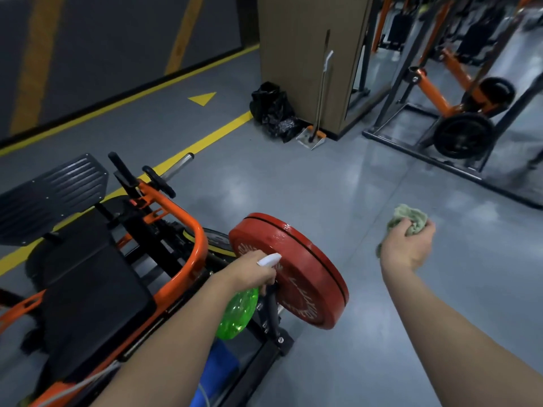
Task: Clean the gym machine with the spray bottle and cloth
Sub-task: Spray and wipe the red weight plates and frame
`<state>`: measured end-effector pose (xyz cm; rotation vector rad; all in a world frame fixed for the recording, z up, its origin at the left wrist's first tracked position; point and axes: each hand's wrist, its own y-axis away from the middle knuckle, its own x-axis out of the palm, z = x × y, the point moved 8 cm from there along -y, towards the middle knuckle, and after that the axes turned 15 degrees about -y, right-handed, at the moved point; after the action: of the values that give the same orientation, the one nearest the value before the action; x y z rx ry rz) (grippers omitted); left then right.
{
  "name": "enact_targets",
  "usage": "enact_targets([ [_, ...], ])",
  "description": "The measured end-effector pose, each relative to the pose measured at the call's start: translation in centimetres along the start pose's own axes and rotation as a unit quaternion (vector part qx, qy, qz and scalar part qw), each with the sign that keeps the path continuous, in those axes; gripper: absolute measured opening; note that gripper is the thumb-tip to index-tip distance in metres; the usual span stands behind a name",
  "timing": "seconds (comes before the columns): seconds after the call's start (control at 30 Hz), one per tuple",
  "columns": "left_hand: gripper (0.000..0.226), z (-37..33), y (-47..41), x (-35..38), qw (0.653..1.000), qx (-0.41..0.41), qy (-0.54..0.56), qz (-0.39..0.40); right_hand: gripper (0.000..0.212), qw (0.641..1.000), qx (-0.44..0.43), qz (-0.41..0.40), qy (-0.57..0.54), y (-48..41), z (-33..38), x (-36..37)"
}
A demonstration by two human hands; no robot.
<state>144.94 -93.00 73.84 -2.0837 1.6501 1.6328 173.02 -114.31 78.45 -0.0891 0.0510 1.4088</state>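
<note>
The spray bottle (237, 314) is clear bright green with a white nozzle (269, 259), the cloth (410, 217) pale green. The weight plate (296, 259) is red with white lettering and thin black rings, on a machine (197, 245) of orange frame and black pads. The floor (323, 186) is grey with yellow lines (211, 136).

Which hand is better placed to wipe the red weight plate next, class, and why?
Probably the right hand: it grips the cloth close to the red weight plate, while the left hand holds the spray bottle.
</note>
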Motion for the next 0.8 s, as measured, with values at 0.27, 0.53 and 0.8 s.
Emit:
enact_targets([
  [0.27,0.024,-5.7,-1.7,5.7,0.988,0.005,-0.153,0.03,0.046,1.0,0.014,-0.007,-0.018,-2.3,-2.3,-3.8],
  [0.53,0.017,-7.4,-1.2,9.4,0.991,0.055,-0.068,0.104,0.029,0.995,0.067,0.077,0.014,0.3,-4.8,-2.1],
  [0.8,0.004,5.0,-0.1,2.9,0.993,-0.04,0.037,-0.107,0.033,0.949,-0.059,0.299,0.076,10.1,-1.3,5.3],
])
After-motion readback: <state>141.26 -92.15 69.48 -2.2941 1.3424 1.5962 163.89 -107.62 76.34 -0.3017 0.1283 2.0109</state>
